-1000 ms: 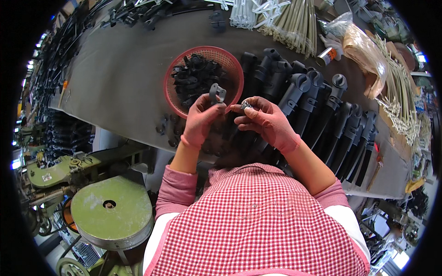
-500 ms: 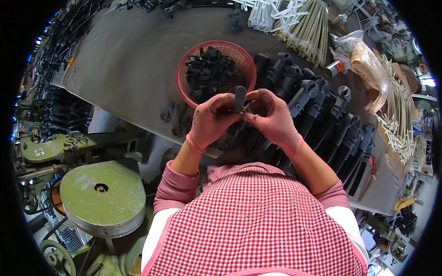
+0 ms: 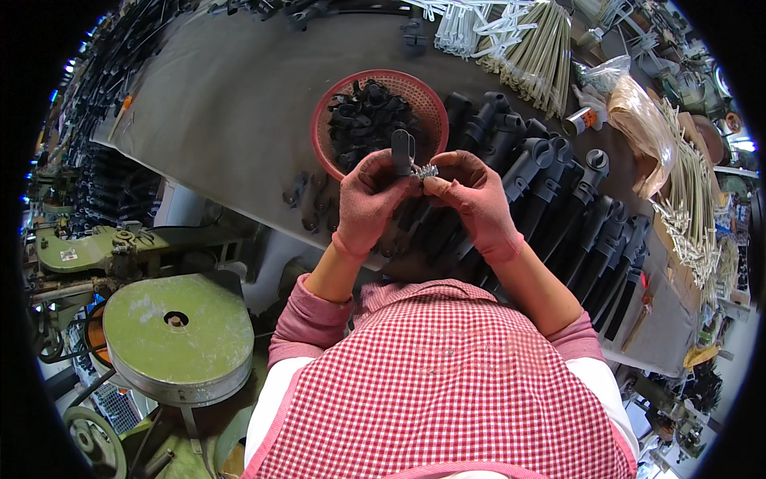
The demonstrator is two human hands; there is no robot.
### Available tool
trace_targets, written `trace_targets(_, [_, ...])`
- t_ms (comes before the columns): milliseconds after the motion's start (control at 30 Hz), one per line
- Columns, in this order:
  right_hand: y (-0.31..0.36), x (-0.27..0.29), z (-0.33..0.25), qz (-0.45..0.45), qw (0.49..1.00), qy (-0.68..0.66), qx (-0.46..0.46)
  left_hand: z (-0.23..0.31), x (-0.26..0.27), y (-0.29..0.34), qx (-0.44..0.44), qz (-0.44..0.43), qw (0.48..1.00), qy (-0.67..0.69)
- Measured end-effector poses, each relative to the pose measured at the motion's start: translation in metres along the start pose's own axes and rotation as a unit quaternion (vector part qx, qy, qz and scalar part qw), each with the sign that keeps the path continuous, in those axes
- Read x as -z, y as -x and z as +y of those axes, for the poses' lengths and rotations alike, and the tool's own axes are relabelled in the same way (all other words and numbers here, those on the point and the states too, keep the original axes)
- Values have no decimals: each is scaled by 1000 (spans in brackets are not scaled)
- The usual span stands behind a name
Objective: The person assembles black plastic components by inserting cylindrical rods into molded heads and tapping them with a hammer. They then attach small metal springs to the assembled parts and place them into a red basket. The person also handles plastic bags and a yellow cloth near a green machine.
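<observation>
Pinching a black bracket (image 3: 402, 153) betw. thumb and fingers, the gloved L hand (image 3: 367, 203) was in a narrow grip; the R hand (image 3: 481, 207), likewise gloved, held a small coiled spring (image 3: 429, 171) at its fingertips. Both pcs. were in mid-air by the basket's near rim, spring next to bracket's lower end; fingers hid the junction, so engagement could not be confirmed. Risk, in insp.'s judgement: spring could slip or fly off if pressed off-axis, glove fabric prob. giving poor feel on so small a pc. If dropped, it could get lost among the black tubes (image 3: 533, 160) near the R hand, or go over the table (image 3: 231, 104) edge. Bracket could also twist if the L pinch slackened. Containers: one red perforated basket (image 3: 319, 120), round, held a heap of loose black parts (image 3: 365, 112), mostly toward its L side, w/ some bare wall showing at R. An orange-banded can (image 3: 582, 120) lay beyond the tubes; contents n/v. Clear wrap covered a bundle of pale rods (image 3: 536, 68), far side of table.
</observation>
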State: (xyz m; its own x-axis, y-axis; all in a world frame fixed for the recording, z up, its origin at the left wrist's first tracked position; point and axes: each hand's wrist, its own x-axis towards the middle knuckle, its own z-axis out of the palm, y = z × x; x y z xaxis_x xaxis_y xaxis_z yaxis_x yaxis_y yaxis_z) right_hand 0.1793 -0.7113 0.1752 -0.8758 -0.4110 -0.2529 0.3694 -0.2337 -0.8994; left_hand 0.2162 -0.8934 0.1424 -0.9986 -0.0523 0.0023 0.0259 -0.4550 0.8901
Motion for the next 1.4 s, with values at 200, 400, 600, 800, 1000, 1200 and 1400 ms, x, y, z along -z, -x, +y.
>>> trace_targets(200, [-9, 3, 4, -50, 997, 34, 54, -8, -9, 4, 10, 40, 988, 150])
trace_targets(400, [-7, -5, 9, -17, 998, -60, 1, -18, -20, 7, -29, 68, 983, 169])
trace_targets(600, [-9, 2, -2, -42, 986, 157, 45, -19, -16, 4, 20, 93, 975, 202])
trace_targets(800, [-5, 6, -9, -33, 996, -36, -72, -11, -9, -1, 29, 94, 978, 186])
trace_targets(1000, [-5, -6, 7, -11, 990, 81, 111, -4, -16, 12, 50, 34, 983, 174])
trace_targets(1200, [0, -17, 11, 39, 978, 150, 136, -4, -9, 21, 48, 58, 993, 92])
trace_targets(1400, [4, -18, 17, -21, 990, 140, -27, -9, 10, 48, 127, 50, 989, 65])
